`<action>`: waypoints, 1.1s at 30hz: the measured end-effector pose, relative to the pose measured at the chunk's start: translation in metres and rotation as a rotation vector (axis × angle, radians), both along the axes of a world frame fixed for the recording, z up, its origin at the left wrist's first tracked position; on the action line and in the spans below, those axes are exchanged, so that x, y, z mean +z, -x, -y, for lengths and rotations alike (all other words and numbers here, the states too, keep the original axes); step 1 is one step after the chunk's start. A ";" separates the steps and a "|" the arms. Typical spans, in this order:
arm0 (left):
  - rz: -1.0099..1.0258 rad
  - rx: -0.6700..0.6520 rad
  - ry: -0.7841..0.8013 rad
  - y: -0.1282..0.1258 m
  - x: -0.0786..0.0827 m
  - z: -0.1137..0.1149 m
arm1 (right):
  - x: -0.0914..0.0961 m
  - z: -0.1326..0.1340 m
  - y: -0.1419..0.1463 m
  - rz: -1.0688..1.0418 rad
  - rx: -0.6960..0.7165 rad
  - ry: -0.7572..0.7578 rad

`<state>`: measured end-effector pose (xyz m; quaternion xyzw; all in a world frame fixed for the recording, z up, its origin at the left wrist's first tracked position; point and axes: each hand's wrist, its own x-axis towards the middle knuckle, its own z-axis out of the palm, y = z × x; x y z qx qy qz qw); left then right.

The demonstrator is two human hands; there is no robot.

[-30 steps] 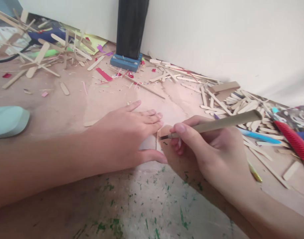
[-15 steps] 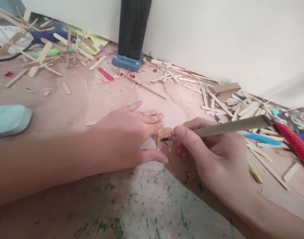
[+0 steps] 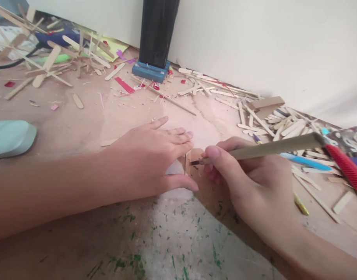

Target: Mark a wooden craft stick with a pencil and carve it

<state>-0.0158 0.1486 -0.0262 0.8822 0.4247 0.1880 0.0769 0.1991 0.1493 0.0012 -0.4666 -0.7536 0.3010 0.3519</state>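
My left hand lies flat, palm down, with its fingers stretched toward the right and thumb apart. Beneath it is something pale, mostly hidden, with a thin dark edge beside the fingertips. In a pinch grip, my right hand holds a slim olive pen-like tool with a dark narrow tip. That tip points left at a small flat wooden piece, just right of my left fingertips. Small dark flecks lie near the tip. Whether the tip touches the wood I cannot tell.
Loose craft sticks are heaped at the right, near a blue pen and a red-handled tool. A black post on a blue base stands at the back. Stick constructions and a mint-coloured object are at left.
The tool's dark tip has shifted slightly right, away from my left fingers. My left hand stays flat in nearly the same place.
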 end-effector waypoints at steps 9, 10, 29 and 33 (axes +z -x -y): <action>-0.005 -0.002 -0.007 0.000 0.000 -0.002 | 0.001 0.001 -0.001 -0.010 -0.016 -0.025; 0.001 -0.004 -0.003 0.000 0.000 -0.002 | 0.002 0.001 -0.001 -0.016 -0.039 -0.051; 0.010 -0.014 0.006 0.001 0.003 0.000 | 0.001 0.001 -0.001 0.020 -0.015 -0.068; 0.010 -0.016 0.006 0.000 0.003 0.000 | 0.000 0.002 -0.002 0.002 -0.049 -0.061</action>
